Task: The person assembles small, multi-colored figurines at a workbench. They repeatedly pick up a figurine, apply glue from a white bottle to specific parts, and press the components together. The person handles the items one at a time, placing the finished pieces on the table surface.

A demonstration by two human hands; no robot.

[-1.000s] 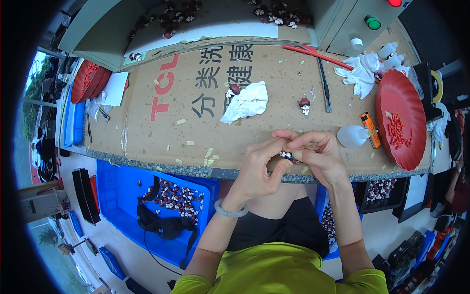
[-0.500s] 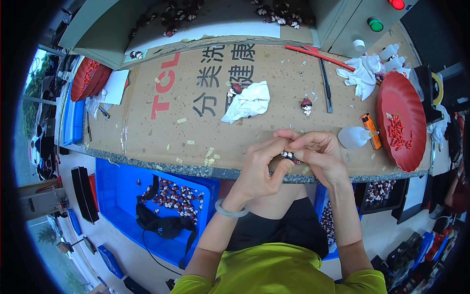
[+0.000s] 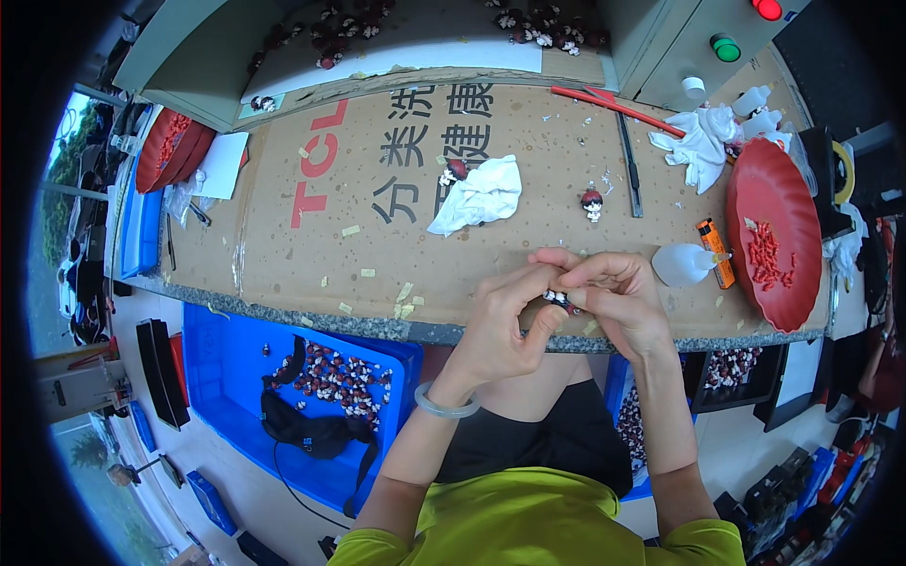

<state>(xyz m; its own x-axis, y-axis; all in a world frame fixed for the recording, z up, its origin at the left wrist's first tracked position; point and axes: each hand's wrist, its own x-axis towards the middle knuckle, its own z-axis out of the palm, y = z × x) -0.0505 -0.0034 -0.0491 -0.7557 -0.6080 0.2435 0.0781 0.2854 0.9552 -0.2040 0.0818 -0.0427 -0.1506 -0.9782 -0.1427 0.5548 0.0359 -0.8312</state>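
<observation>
Close to the table's front edge, my left hand [image 3: 514, 316] and my right hand [image 3: 618, 297] meet around a small figurine [image 3: 559, 299] with white and dark parts. Both hands are closed on it, and fingers cover most of it. Another figurine [image 3: 592, 204], dark red-haired with a white body, lies on the cardboard beyond my right hand. A third figurine [image 3: 455, 171] rests against a crumpled white cloth [image 3: 481, 196]. To the right of my right hand are a white squeeze bottle [image 3: 681, 264] and an orange tube-like packet [image 3: 714, 253].
A red scalloped tray [image 3: 774, 198] holding small red pieces stands at the right. Beyond the cloth is a grey cabinet [image 3: 184, 90] with several figurines inside. A black rod-shaped tool [image 3: 629, 170] lies on the cardboard. Below the table, a blue bin [image 3: 226, 377] holds many figurines.
</observation>
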